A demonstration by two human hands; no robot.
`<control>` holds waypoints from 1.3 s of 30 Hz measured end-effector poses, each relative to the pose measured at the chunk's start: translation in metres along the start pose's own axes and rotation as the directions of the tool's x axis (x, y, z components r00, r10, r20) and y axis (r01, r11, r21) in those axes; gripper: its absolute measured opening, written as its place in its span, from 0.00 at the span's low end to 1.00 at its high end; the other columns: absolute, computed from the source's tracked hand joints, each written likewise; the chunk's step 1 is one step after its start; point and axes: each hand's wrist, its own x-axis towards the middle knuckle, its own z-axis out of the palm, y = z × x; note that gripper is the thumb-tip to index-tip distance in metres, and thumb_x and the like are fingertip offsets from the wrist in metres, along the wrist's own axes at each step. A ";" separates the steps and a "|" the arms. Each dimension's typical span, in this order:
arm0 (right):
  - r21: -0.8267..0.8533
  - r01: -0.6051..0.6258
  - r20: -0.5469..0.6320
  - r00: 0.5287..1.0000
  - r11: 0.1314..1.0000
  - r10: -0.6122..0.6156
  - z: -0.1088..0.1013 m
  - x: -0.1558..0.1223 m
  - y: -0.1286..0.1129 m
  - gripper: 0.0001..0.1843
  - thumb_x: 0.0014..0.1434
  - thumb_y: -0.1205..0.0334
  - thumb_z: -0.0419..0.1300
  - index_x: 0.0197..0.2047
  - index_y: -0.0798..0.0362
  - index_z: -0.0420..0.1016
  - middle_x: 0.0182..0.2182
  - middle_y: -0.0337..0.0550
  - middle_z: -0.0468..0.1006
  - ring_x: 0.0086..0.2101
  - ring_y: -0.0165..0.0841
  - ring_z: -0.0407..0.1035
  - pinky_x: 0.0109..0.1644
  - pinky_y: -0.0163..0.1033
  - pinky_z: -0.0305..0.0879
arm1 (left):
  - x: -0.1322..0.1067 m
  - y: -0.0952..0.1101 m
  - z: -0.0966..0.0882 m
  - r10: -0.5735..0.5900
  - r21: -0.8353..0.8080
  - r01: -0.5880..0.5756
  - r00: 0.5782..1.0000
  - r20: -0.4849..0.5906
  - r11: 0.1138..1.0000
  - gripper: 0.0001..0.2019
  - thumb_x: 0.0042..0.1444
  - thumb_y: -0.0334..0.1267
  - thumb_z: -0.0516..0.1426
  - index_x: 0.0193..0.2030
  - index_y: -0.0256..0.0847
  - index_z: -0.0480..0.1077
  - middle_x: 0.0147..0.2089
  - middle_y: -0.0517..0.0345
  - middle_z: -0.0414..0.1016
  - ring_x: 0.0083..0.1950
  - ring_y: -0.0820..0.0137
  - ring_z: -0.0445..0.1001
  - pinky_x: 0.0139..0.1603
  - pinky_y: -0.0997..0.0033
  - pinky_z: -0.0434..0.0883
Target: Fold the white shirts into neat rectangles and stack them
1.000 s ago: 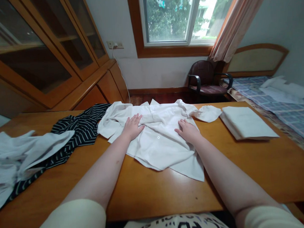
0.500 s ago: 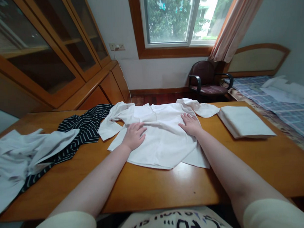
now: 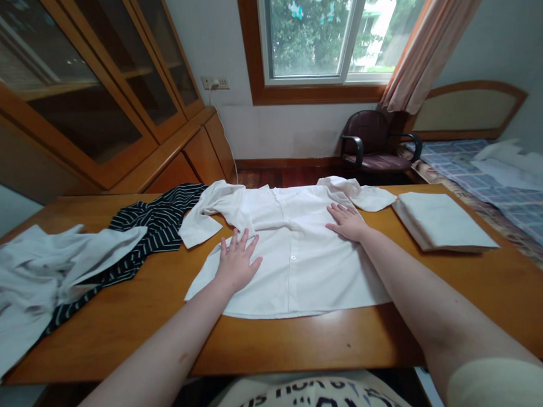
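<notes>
A white button-up shirt [image 3: 318,267] lies spread on the wooden table [image 3: 276,352], its hem towards me and its sleeves out to both sides at the far edge. My left hand [image 3: 238,263] rests flat on the left part of the shirt, fingers spread. On the right side, near the far edge, my right hand [image 3: 347,222] also presses flat with its fingers apart. One button shows on the front strip between my hands. A crease runs across the cloth near my left fingertips.
Left of the shirt lie a black-and-white striped garment [image 3: 160,222] and a crumpled pale garment [image 3: 29,283] partly over it. A folded white cloth stack [image 3: 445,218] sits at the right. Beyond the table are a chair [image 3: 371,140], a bed [image 3: 484,172] and a cabinet [image 3: 116,90].
My left hand has moved slightly towards me and left, its fingers now spread wider. The shirt's lower part has been pulled flatter and wider, its hem nearer me. My right hand stays nearly in place.
</notes>
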 end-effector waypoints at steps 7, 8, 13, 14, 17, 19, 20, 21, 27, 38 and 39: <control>0.165 0.045 -0.170 0.985 0.985 -0.016 0.001 -0.010 0.002 0.34 0.61 0.43 0.49 0.65 0.51 0.60 0.65 0.46 0.57 0.64 0.41 0.49 0.67 0.49 0.47 | -0.014 0.005 0.002 -0.151 0.003 0.152 0.986 0.067 0.988 0.33 0.60 0.56 0.43 0.70 0.47 0.48 0.74 0.49 0.36 0.72 0.43 0.31 0.61 0.26 0.37; 0.233 0.044 -0.209 0.978 0.972 0.006 0.002 -0.013 0.003 0.32 0.61 0.44 0.49 0.63 0.50 0.64 0.64 0.46 0.61 0.63 0.41 0.53 0.66 0.49 0.50 | -0.016 0.005 0.002 -0.163 0.001 0.163 0.983 0.083 0.987 0.34 0.60 0.57 0.43 0.70 0.46 0.48 0.74 0.47 0.36 0.72 0.43 0.31 0.60 0.26 0.37; 0.472 -0.027 -0.337 0.918 0.881 0.209 0.005 -0.025 0.003 0.25 0.63 0.49 0.46 0.54 0.49 0.74 0.53 0.42 0.75 0.54 0.37 0.67 0.59 0.42 0.62 | -0.019 0.003 -0.005 -0.202 -0.046 0.215 0.959 0.201 0.976 0.36 0.59 0.59 0.44 0.71 0.46 0.46 0.73 0.41 0.37 0.71 0.40 0.35 0.59 0.25 0.42; 0.459 -0.037 -0.334 0.919 0.888 0.211 0.005 -0.025 0.002 0.23 0.63 0.50 0.48 0.53 0.49 0.75 0.52 0.41 0.75 0.54 0.36 0.67 0.59 0.41 0.61 | -0.019 0.002 -0.008 -0.201 -0.057 0.218 0.955 0.219 0.974 0.37 0.58 0.60 0.45 0.70 0.46 0.48 0.73 0.40 0.39 0.71 0.39 0.36 0.58 0.25 0.43; 0.369 -0.041 -0.304 0.939 0.929 0.162 0.003 -0.024 -0.002 0.21 0.60 0.53 0.52 0.53 0.48 0.75 0.55 0.39 0.73 0.57 0.35 0.64 0.61 0.41 0.58 | -0.011 0.000 -0.021 -0.206 -0.095 0.229 0.957 0.206 0.969 0.35 0.55 0.59 0.48 0.67 0.46 0.57 0.70 0.37 0.50 0.68 0.38 0.50 0.57 0.29 0.53; 0.327 -0.035 -0.295 0.945 0.944 0.138 0.001 -0.022 -0.004 0.22 0.59 0.54 0.53 0.55 0.48 0.74 0.57 0.39 0.71 0.58 0.35 0.62 0.63 0.42 0.56 | 0.002 -0.003 -0.032 -0.252 -0.135 0.267 0.960 0.120 0.954 0.30 0.56 0.56 0.48 0.61 0.43 0.64 0.64 0.36 0.62 0.61 0.42 0.63 0.54 0.39 0.62; 0.314 -0.034 -0.293 0.947 0.949 0.131 0.000 -0.022 -0.005 0.23 0.59 0.54 0.53 0.56 0.48 0.73 0.57 0.40 0.70 0.58 0.36 0.62 0.63 0.42 0.56 | 0.011 -0.005 -0.036 -0.289 -0.160 0.297 0.955 0.070 0.941 0.27 0.57 0.54 0.48 0.58 0.41 0.66 0.60 0.36 0.66 0.57 0.45 0.68 0.52 0.44 0.65; 0.302 -0.033 -0.289 0.949 0.953 0.125 -0.001 -0.022 -0.006 0.23 0.59 0.54 0.53 0.56 0.48 0.73 0.58 0.40 0.70 0.59 0.36 0.61 0.63 0.42 0.55 | 0.021 -0.007 -0.039 -0.323 -0.186 0.324 0.946 0.035 0.928 0.25 0.57 0.52 0.48 0.55 0.40 0.67 0.56 0.37 0.70 0.54 0.48 0.70 0.50 0.49 0.67; 0.235 -0.037 -0.262 0.960 0.971 0.100 -0.005 -0.026 -0.008 0.25 0.60 0.54 0.52 0.59 0.50 0.69 0.60 0.40 0.67 0.59 0.35 0.60 0.64 0.41 0.54 | 0.063 -0.031 -0.038 -0.442 -0.346 0.422 0.897 0.025 0.838 0.14 0.54 0.46 0.53 0.44 0.42 0.66 0.42 0.46 0.76 0.44 0.55 0.76 0.40 0.62 0.70; 0.104 -0.047 -0.209 0.976 0.993 0.068 -0.002 -0.028 -0.009 0.30 0.63 0.49 0.49 0.64 0.54 0.62 0.64 0.45 0.59 0.63 0.38 0.52 0.66 0.43 0.47 | 0.041 -0.079 -0.037 -0.569 -0.176 0.604 0.794 0.215 0.777 0.24 0.52 0.37 0.56 0.56 0.33 0.63 0.49 0.35 0.74 0.49 0.50 0.75 0.46 0.57 0.70; 0.093 -0.053 -0.202 0.977 0.994 0.071 -0.001 -0.028 -0.010 0.31 0.63 0.48 0.48 0.64 0.54 0.61 0.65 0.45 0.59 0.64 0.38 0.51 0.66 0.44 0.47 | 0.039 -0.079 -0.039 -0.596 -0.130 0.620 0.782 0.180 0.774 0.24 0.53 0.36 0.54 0.56 0.31 0.62 0.50 0.31 0.73 0.49 0.48 0.74 0.46 0.55 0.70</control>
